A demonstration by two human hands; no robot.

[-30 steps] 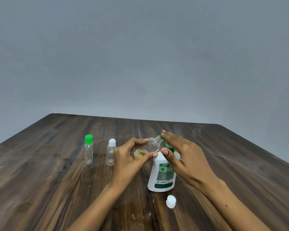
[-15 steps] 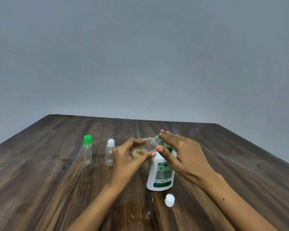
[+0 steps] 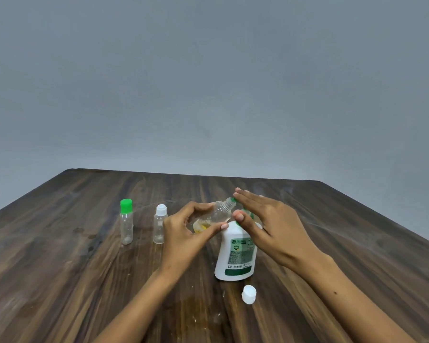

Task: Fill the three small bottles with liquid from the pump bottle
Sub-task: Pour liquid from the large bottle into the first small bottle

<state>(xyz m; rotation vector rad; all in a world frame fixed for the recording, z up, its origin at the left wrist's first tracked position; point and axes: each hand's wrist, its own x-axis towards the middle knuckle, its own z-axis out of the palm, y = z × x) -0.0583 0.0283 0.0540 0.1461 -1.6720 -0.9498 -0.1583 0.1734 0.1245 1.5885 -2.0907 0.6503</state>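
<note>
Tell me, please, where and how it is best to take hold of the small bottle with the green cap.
Probably by its clear body, just under the cap. The green-capped bottle stands upright and narrow on the table, apart from the white-capped bottle. Come from its left or front, where nothing stands close, pinching across the body with thumb and fingers; a push from above could tip it.

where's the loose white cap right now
In the head view, the loose white cap lies on the table, near side, just in front of the pump bottle, beside the right forearm.
</note>
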